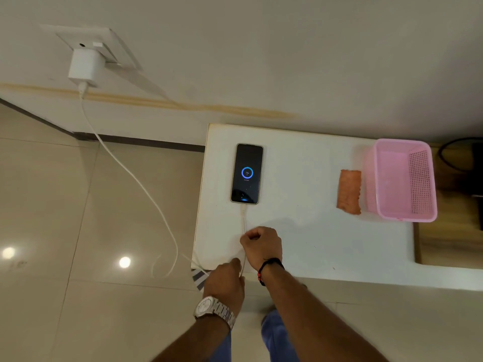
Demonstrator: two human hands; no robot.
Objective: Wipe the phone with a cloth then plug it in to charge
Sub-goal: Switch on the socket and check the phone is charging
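Note:
A dark phone (247, 174) lies face up on the white table (300, 184), its screen lit with a blue charging ring. A white cable (130, 176) is plugged into its near end and runs off the table's left edge up to a white charger (85, 67) in a wall socket. My right hand (261, 244) is closed around the cable just below the phone. My left hand (226, 280) pinches the same cable at the table's front edge. An orange cloth (349, 192) lies folded to the right of the phone.
A pink plastic basket (406, 180) stands at the table's right, touching the cloth. Beyond it is a wooden surface (449, 241) with dark cables. Glossy beige floor tiles (78, 231) lie to the left, below the wall.

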